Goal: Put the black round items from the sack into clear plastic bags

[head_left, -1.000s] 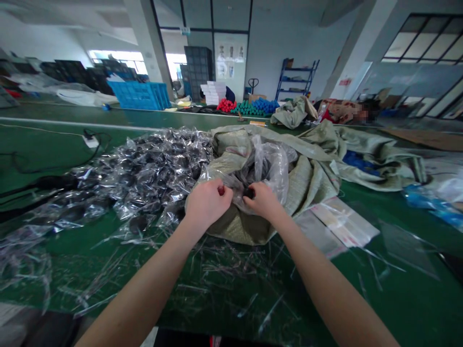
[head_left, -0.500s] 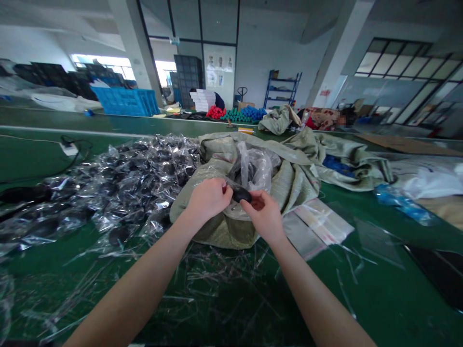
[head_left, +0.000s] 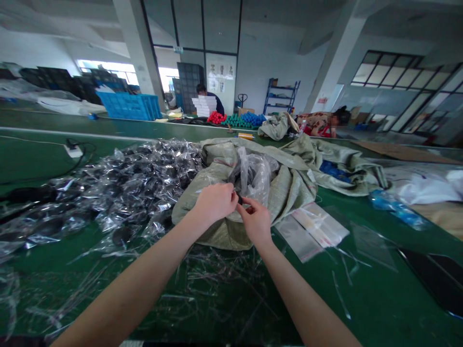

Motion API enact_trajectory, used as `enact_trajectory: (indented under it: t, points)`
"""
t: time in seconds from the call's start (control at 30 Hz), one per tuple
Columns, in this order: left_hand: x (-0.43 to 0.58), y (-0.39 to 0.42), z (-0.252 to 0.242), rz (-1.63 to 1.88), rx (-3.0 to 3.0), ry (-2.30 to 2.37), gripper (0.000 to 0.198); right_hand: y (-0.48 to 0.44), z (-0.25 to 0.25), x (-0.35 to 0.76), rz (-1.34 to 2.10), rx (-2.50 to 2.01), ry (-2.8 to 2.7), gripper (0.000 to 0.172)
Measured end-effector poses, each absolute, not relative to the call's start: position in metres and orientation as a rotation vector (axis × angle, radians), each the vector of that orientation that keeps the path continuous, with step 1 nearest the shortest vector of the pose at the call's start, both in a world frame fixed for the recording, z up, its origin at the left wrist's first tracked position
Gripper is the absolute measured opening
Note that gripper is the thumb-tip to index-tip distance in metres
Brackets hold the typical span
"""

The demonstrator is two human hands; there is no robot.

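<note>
My left hand (head_left: 218, 203) is closed around a small black rounded piece (head_left: 238, 197), mostly hidden by the fingers. On the piece's other side, the fingertips of my right hand (head_left: 256, 218) pinch it. Both hands are just above the front of an open woven sack (head_left: 231, 236), whose clear plastic liner (head_left: 258, 173) sticks up behind them. To the left is a large heap of dark rounded pieces in clear wrappers (head_left: 144, 178). Flat clear plastic bags (head_left: 307, 233) lie right of the sack.
Thin plastic strips (head_left: 217, 270) litter the green table (head_left: 365, 299) in front. A dark flat device (head_left: 434, 277) lies at right, near a blue plastic bundle (head_left: 398, 207). A second sack (head_left: 347, 168) holds blue items. Two people work beyond the table, behind a blue crate (head_left: 130, 106) and foam-like rolls (head_left: 235, 119).
My hands have come closer together, and the left now covers more of the black piece. The view has tilted up slightly. A person at the back has raised their head.
</note>
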State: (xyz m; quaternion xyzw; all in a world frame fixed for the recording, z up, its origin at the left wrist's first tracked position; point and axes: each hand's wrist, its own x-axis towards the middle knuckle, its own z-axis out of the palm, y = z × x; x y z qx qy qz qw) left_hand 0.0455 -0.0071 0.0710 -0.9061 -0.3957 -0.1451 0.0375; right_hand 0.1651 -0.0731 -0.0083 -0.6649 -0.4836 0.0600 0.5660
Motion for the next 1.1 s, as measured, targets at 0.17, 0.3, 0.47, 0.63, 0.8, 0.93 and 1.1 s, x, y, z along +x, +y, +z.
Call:
enact_trajectory:
  t: [0.17, 0.3, 0.47, 0.63, 0.8, 0.93, 1.1]
  points:
    - [0.043, -0.013, 0.068, -0.447, -2.767, -1.083, 0.031, -0.067, -0.006, 0.155, 0.379, -1.523, -0.925, 0.041]
    - [0.039, -0.018, 0.065, -0.453, -2.723, -1.069, 0.032, -0.06, -0.004, 0.146, 0.728, -1.298, -0.552, 0.053]
    - [0.033, -0.022, 0.067, -0.488, -2.728, -0.923, 0.031, -0.058, -0.005, 0.14, 0.717, -1.212, -0.625, 0.046]
    - [0.029, -0.028, 0.061, -0.503, -2.721, -0.882, 0.032, -0.057, 0.0, 0.133, 0.823, -0.99, -0.449, 0.033]
    - [0.022, -0.032, 0.047, -0.644, -2.633, -1.227, 0.039, -0.061, 0.012, 0.125, 0.881, -0.884, -0.376, 0.039]
    - [0.019, -0.029, 0.035, -0.628, -2.621, -1.35, 0.04, -0.06, 0.012, 0.124, 0.858, -0.89, -0.383, 0.04]
    - [0.024, -0.03, 0.023, -0.572, -2.796, -1.124, 0.032, -0.059, 0.009, 0.128, 0.71, -1.072, -0.434, 0.034]
